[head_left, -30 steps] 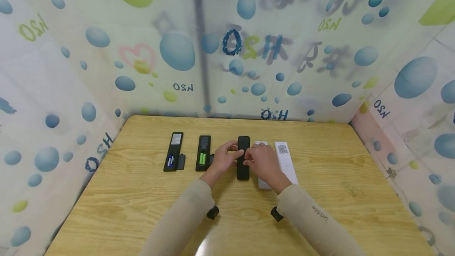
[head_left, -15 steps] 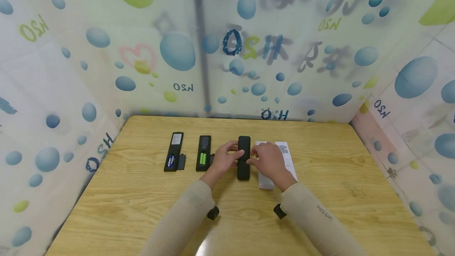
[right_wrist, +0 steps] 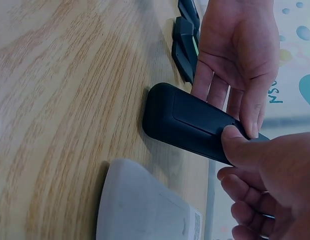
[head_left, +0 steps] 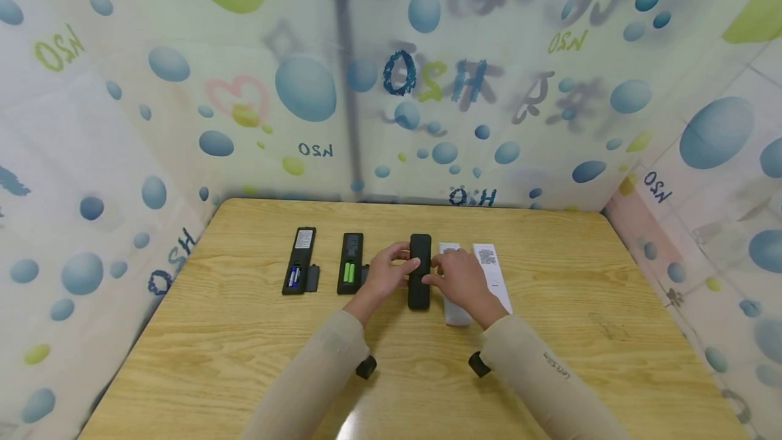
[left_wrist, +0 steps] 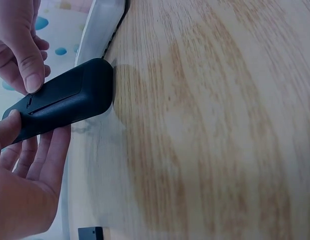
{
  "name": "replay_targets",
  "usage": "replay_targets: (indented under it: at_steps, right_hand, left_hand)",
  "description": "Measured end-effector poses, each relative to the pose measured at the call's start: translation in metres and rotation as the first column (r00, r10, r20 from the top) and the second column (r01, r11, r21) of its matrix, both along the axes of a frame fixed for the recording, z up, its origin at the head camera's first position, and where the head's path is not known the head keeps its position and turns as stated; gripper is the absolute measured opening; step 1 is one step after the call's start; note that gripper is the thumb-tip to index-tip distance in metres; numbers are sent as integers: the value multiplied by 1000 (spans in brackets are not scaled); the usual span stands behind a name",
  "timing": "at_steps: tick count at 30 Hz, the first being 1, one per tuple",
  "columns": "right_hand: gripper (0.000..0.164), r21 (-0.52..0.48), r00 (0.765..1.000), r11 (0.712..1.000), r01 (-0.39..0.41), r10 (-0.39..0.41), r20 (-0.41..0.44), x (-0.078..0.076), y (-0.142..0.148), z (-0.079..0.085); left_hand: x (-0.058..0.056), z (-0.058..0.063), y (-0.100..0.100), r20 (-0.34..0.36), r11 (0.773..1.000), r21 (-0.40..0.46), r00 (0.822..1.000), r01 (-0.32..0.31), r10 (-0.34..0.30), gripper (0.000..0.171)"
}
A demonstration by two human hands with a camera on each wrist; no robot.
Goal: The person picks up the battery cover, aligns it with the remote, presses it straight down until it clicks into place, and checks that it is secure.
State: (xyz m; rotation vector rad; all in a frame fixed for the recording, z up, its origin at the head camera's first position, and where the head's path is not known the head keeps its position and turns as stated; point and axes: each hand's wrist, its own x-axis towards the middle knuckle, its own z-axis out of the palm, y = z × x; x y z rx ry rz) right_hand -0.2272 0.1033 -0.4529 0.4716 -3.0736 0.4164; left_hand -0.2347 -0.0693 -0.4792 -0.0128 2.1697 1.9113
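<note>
A black remote control (head_left: 419, 299) is held back side up over the table, its battery cover (right_wrist: 197, 112) in place. My left hand (head_left: 385, 271) grips it from the left, thumb on the back and fingers at the side and underneath. From the right, my right hand (head_left: 459, 280) holds it too. The right wrist view shows that hand's thumb (right_wrist: 237, 145) pressing at the cover's latch end, with the other fingers curled below the edge. In the left wrist view a small latch mark (left_wrist: 29, 102) shows beside the thumb tip.
To the left lie a black remote with blue batteries (head_left: 301, 257), its loose cover (head_left: 312, 278) beside it, and another with green batteries (head_left: 351, 250). Two white remotes lie on the right, one (head_left: 455, 314) partly under my right hand, the other (head_left: 487, 257) beyond it.
My right hand has shifted slightly right and toward me, its thumb now at the cover's end rather than across the remote. My left hand and the remote stay where they were.
</note>
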Motion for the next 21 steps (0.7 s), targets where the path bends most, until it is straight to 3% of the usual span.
replay_targets:
  at_steps: [4, 10, 13, 19, 21]
  right_hand:
    - [36, -22, 1000, 1000, 8, -8, 23, 2, -2, 3]
    - [35, -56, 997, 998, 41, -37, 63, 3, -5, 4]
    - [33, -69, 995, 995, 67, -61, 83, 2, -6, 3]
    - [30, -80, 991, 991, 103, -95, 91, 0, -7, 0]
    - [30, -78, 990, 991, 110, -103, 92, -1, -8, 0]
  left_hand:
    - [2, 5, -1, 20, 1000, 16, 1000, 9, -9, 49]
    - [13, 27, -2, 9, 1000, 6, 1000, 17, -17, 47]
    - [18, 32, -2, 9, 1000, 9, 1000, 15, -15, 46]
    - [19, 34, -1, -1, 1000, -2, 1000, 13, -13, 46]
    - [14, 24, 0, -11, 1000, -12, 1000, 2, -2, 45]
